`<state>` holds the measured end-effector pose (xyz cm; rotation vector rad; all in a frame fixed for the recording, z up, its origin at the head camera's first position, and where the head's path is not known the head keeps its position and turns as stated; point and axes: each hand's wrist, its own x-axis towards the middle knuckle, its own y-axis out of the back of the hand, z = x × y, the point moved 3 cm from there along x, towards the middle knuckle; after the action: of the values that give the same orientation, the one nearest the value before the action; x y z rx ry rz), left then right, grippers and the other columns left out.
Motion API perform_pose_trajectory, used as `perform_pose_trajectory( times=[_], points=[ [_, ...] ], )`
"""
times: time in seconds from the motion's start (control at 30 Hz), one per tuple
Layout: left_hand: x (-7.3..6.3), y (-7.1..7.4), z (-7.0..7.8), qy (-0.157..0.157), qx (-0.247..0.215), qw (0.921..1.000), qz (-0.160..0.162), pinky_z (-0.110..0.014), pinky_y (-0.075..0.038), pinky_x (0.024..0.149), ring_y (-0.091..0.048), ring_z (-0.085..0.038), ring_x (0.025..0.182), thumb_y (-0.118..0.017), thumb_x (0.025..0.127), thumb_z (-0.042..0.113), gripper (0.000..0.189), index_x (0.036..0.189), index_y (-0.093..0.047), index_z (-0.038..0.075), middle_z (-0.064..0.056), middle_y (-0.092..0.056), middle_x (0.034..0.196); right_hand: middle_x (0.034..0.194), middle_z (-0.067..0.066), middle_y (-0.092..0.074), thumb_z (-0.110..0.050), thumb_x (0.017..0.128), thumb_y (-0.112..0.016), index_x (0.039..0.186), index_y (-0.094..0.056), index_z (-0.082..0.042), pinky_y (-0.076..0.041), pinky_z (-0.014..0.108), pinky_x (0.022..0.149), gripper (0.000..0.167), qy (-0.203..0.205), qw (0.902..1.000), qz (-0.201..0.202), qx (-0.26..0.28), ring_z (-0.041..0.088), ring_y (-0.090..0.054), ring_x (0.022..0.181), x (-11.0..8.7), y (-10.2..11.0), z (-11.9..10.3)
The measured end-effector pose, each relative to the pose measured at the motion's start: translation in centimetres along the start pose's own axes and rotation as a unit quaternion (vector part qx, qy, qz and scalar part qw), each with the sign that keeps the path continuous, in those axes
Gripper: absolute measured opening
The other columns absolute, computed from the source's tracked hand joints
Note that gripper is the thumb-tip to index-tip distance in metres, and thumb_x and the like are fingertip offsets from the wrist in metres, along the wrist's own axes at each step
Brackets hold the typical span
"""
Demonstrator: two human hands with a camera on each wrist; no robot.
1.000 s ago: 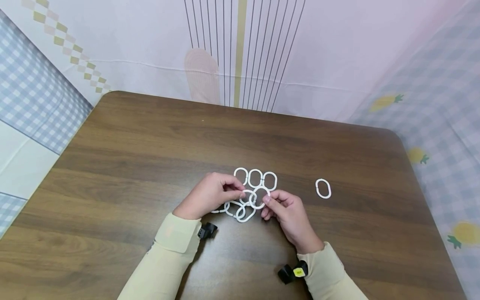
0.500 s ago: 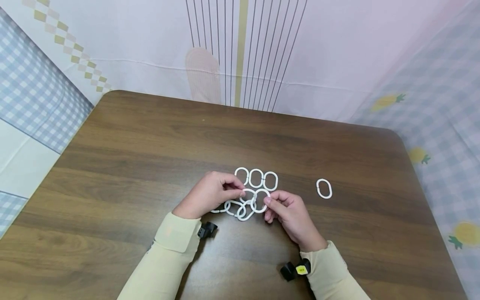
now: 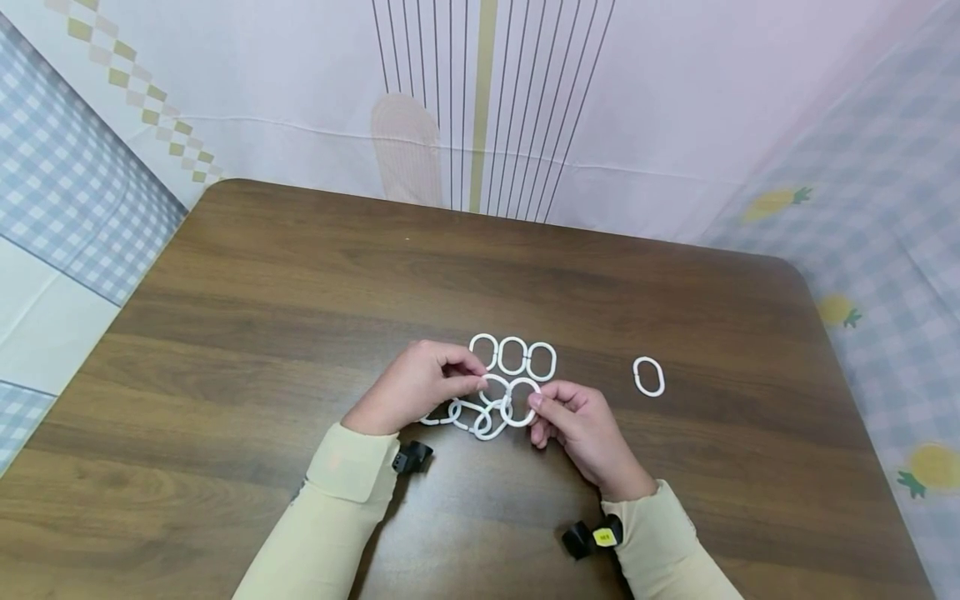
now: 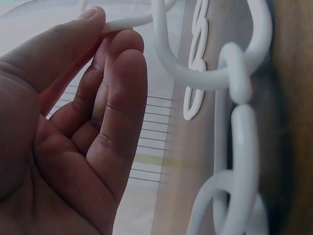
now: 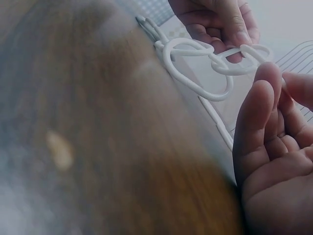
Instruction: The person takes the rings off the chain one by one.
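My left hand point(image 3: 420, 385) pinches a white oval plastic chain link point(image 3: 495, 375) between thumb and forefinger, close over the table. With thumb and fingers my right hand point(image 3: 583, 429) grips another link point(image 3: 517, 424), which overlaps the left-held one in the head view. More links point(image 3: 491, 438) hang joined below and to the left, some partly hidden behind the left hand. In the left wrist view the pinched link point(image 4: 132, 22) shows at the fingertips, and a lower chain link point(image 4: 244, 147) shows a narrow gap. The right wrist view shows interlocked links point(image 5: 195, 88) between both hands.
Three white links point(image 3: 512, 338) lie side by side just beyond the hands. A single link point(image 3: 663, 379) lies apart to the right on the brown wooden table point(image 3: 300, 275). A patterned curtain point(image 3: 645, 100) stands behind the table's far edge.
The right hand and its link have shifted slightly right and down since a second ago. Both hands keep hold of their links, and the last half second shows barely any movement.
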<state>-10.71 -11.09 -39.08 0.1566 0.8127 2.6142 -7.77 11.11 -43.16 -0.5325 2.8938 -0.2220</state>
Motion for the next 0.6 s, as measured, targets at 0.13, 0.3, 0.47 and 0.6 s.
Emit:
perform_pose_trajectory(
  times=[0.13,0.3,0.47,0.6],
  points=[
    [-0.03,0.09,-0.02,0.002,0.000,1.0000,-0.003,-0.027,-0.052,0.073,-0.062,-0.005,0.076,-0.077,0.090,0.022,0.006,0.089,-0.076,0.016,0.013,-0.069,0.081,0.065,0.002,-0.065,-0.007,0.099,-0.061,0.092,-0.058,0.015,-0.053,0.024,0.054,0.023,-0.001,1.0000,-0.002,0.004,0.010,-0.062,0.055,-0.02,0.07,0.01],
    [-0.05,0.10,-0.07,0.006,-0.005,0.9999,-0.008,-0.028,-0.052,0.073,-0.062,-0.005,0.076,-0.077,0.090,0.021,0.005,0.090,-0.076,0.016,0.013,-0.069,0.082,0.066,0.002,-0.065,-0.007,0.099,-0.061,0.092,-0.059,0.013,-0.053,0.024,0.054,0.021,-0.004,1.0000,-0.002,0.008,0.010,-0.062,0.056,-0.06,0.04,-0.07],
    [-0.17,0.21,-0.24,0.010,-0.019,0.9997,-0.015,-0.028,-0.053,0.074,-0.063,-0.006,0.077,-0.077,0.090,0.021,0.005,0.091,-0.076,0.016,0.011,-0.070,0.082,0.067,0.002,-0.065,-0.007,0.099,-0.061,0.091,-0.058,0.015,-0.053,0.024,0.054,0.023,-0.005,0.9999,0.001,0.009,0.010,-0.062,0.056,-0.09,-0.07,-0.14],
    [-0.39,0.66,-0.40,0.020,-0.024,0.9995,0.002,-0.028,-0.053,0.072,-0.063,-0.007,0.076,-0.077,0.090,0.021,0.005,0.090,-0.076,0.016,0.011,-0.070,0.081,0.067,0.002,-0.065,-0.006,0.099,-0.061,0.091,-0.058,0.016,-0.053,0.023,0.054,0.023,-0.001,0.9999,0.004,0.014,0.009,-0.062,0.056,-0.09,-0.03,-0.15]
  ],
)
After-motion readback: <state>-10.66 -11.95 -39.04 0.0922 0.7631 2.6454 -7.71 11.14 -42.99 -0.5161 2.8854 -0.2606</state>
